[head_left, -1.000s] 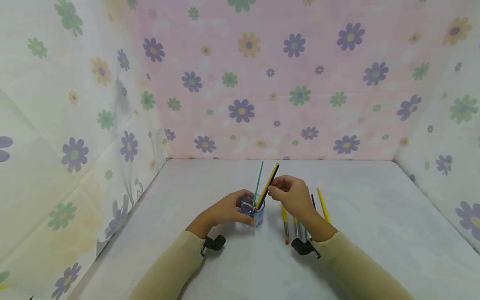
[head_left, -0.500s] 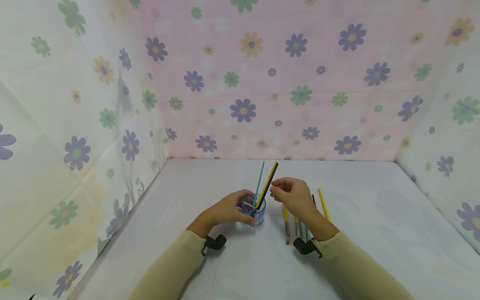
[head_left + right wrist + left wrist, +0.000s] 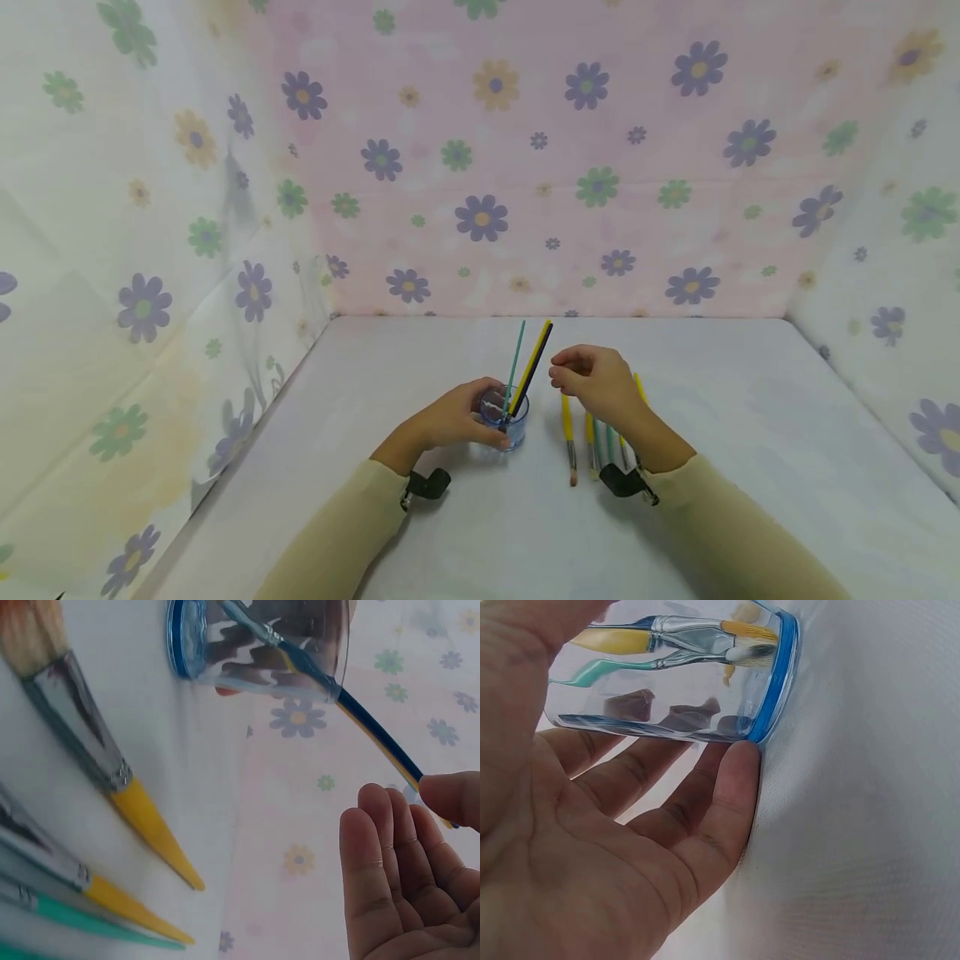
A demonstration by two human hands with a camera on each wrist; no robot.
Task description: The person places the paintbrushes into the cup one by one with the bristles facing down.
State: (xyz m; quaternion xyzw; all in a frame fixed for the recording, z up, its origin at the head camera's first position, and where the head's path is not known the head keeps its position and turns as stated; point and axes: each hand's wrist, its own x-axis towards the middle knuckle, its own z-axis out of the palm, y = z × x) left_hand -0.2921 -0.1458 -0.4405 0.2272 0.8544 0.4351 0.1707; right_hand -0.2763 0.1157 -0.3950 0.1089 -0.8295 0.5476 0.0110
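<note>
My left hand grips a clear, blue-tinted glass on the table, fingers and thumb around its side. In the glass lean a thin teal paintbrush, a yellow paintbrush and a dark blue paintbrush, handles up. Through its wall the left wrist view shows their bristles down near the blue base. Just right of the handles is my right hand, holding nothing, its fingers loosely bent and thumb apart from them. In the right wrist view its thumb overlaps the dark handle's end.
Several more paintbrushes lie on the white table below and beside my right hand, among them a yellow-handled one and a teal-handled one. Flowered cloth hangs behind and at both sides of the table.
My right hand has let go of the dark blue paintbrush and drawn back a little to the right. The paintbrush now leans in the glass beside the yellow one. The left hand keeps its grip.
</note>
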